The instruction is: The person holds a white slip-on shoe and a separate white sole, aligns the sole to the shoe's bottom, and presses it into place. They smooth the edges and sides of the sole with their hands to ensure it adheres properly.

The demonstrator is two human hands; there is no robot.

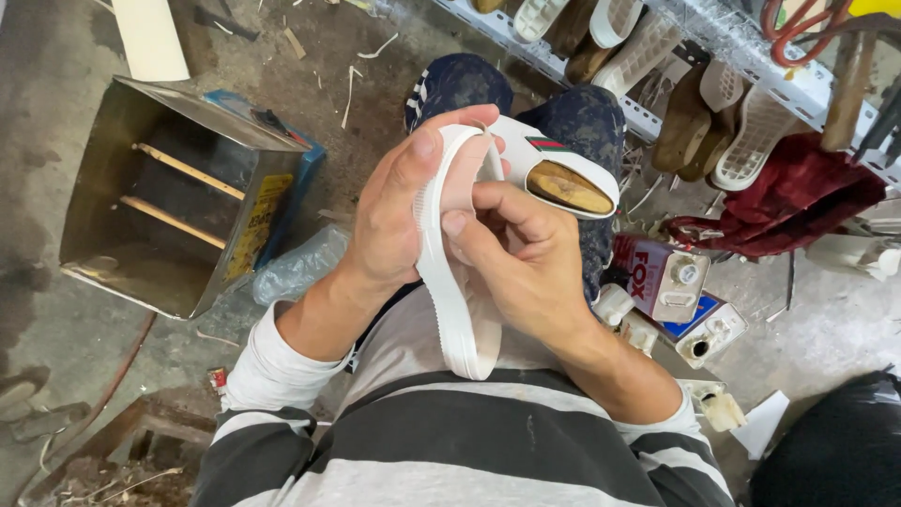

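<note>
White rubber shoe sole (449,310), ribbed along its edge, attached to a white shoe (554,169); left hand (394,211) grips sole, right hand (521,253) pinches it.

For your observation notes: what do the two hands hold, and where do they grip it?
A white rubber shoe sole: left hand around its upper end, right hand on its inner face.

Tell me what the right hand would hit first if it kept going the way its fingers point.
The right hand points up-left, so it would likely meet the left hand across the white shoe sole first; depth is unclear.
</note>
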